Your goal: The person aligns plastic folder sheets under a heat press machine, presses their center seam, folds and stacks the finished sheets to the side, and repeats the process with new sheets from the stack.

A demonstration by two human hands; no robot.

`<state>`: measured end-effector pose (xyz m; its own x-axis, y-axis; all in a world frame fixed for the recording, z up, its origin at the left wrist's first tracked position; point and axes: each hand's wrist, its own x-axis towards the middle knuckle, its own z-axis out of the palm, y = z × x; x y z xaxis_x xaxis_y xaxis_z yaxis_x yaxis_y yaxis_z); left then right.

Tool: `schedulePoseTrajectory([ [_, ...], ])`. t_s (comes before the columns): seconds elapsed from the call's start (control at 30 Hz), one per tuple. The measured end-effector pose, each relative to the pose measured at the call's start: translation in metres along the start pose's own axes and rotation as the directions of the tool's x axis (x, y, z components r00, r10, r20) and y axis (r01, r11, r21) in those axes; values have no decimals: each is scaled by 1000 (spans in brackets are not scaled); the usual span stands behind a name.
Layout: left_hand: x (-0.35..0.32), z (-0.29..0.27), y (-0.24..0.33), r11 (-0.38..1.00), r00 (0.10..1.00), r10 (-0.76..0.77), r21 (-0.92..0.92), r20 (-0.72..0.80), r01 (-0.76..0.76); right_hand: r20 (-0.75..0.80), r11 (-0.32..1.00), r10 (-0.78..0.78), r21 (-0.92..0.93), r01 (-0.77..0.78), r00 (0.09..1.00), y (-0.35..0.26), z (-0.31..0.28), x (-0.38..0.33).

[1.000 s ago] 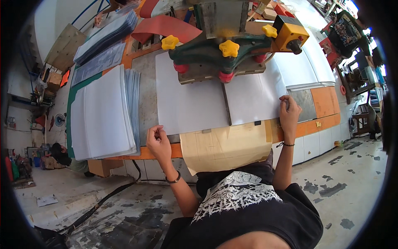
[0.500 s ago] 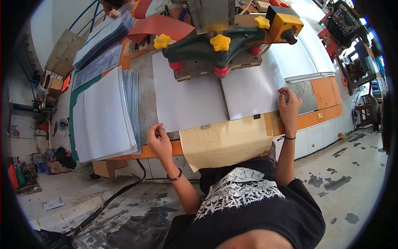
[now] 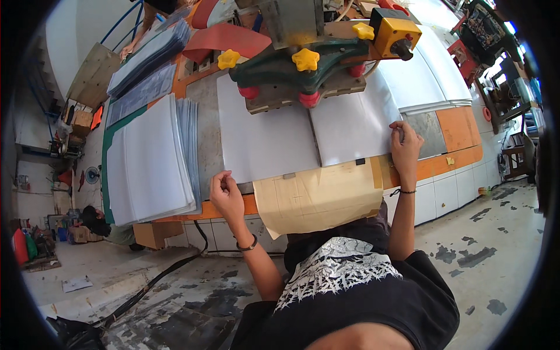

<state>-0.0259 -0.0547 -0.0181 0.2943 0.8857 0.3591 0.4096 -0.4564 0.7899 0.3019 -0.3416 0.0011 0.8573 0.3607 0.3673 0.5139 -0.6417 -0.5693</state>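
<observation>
A wide white sheet lies folded open on the machine bed, reaching under a green press head with yellow and red knobs. My left hand pinches the sheet's near left corner. My right hand rests flat on the sheet's right edge, fingers pressing it down. A tan paper sheet hangs over the table's front edge between my arms.
A thick stack of white sheets lies to the left on a green mat. More grey stacks lie further back. A yellow motor box sits on the machine's right. A black cable runs over the stained floor.
The view has shifted slightly. Both hands stay on the white sheet's near corners, with little visible movement.
</observation>
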Motion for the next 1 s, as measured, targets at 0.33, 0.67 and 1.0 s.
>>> schedulePoseTrajectory([
  [0.33, 2, 3, 4, 999, 999, 37, -12, -4, -37, 7, 1000, 11, 22, -11, 1000, 5, 1, 2],
  [0.67, 2, 2, -1, 999, 999, 31, -17, -9, -31, 14, 1000, 17, 26, -18, 1000, 1, -2, 0],
  [1.0, 3, 2, 4, 1000, 1000, 28, 4, -8, -28, -24, 1000, 1, 30, 0, 1000, 4, 3, -1],
])
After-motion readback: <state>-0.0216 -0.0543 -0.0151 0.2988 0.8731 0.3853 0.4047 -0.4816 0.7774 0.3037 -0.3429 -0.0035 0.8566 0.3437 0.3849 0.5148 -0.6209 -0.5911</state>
